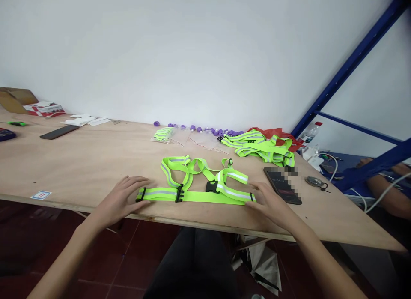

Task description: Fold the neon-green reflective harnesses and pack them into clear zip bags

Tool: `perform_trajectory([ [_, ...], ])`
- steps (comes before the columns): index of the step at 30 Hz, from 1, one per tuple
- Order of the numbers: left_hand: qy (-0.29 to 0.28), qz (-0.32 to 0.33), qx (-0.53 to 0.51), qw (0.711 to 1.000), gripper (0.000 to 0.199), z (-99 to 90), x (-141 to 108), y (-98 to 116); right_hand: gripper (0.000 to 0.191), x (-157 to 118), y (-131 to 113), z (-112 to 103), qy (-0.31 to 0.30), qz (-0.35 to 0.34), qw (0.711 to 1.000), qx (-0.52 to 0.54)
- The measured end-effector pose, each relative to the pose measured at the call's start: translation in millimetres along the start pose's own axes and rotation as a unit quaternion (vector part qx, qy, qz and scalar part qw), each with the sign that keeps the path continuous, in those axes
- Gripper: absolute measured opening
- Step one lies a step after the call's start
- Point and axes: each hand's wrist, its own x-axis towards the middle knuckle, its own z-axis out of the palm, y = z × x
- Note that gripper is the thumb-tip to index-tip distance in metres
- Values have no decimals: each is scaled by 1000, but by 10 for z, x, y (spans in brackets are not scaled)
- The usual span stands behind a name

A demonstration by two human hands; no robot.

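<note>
A neon-yellow reflective vest (199,196) made of elastic straps lies near the table's front edge. Its waist strap is laid out straight from side to side, with shoulder straps looped behind it. Black buckles (212,186) and sliders sit on the straps. My left hand (123,198) rests around the strap's left end, thumb in front and fingers behind, spread apart. At the other end, my right hand (268,201) curves about the strap in the same way, its thumb and fingertips at the strap's edges.
More reflective straps (263,147) lie heaped by a red bag (276,134). Behind are clear plastic bags (205,140) and several purple rolls (218,132). A phone (282,187) and a stopwatch (316,182) lie to the right, before a blue metal frame (353,59). Another person's arm (385,189) shows there.
</note>
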Motion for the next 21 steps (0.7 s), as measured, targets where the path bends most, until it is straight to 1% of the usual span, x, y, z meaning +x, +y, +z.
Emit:
perform_trajectory([
  [1, 2, 15, 2, 1000, 54, 30, 22, 70, 55, 24, -69, 46, 24, -8, 1000, -4],
  [3, -14, 43, 5, 999, 51, 111, 85, 214, 55, 91, -222, 169, 53, -30, 998, -8],
  [5, -35, 66, 5, 997, 50, 211, 169, 345, 53, 176, -362, 317, 56, -50, 997, -4],
  [8, -45, 84, -5, 995, 47, 355, 297, 494, 50, 310, -474, 533, 41, -45, 998, 9],
  [11, -40, 97, -24, 994, 45, 468, 384, 590, 46, 408, -473, 676, 42, -38, 998, 26],
  [15, -44, 117, -50, 991, 42, 579, 419, 656, 33, 440, -426, 759, 59, -63, 996, 33],
  [18, -43, 110, -60, 991, 41, 650, 411, 686, 30, 425, -401, 798, 69, -76, 994, 38],
  [21, -30, 87, -60, 994, 38, 716, 393, 717, 32, 419, -392, 835, 82, -69, 993, 50],
])
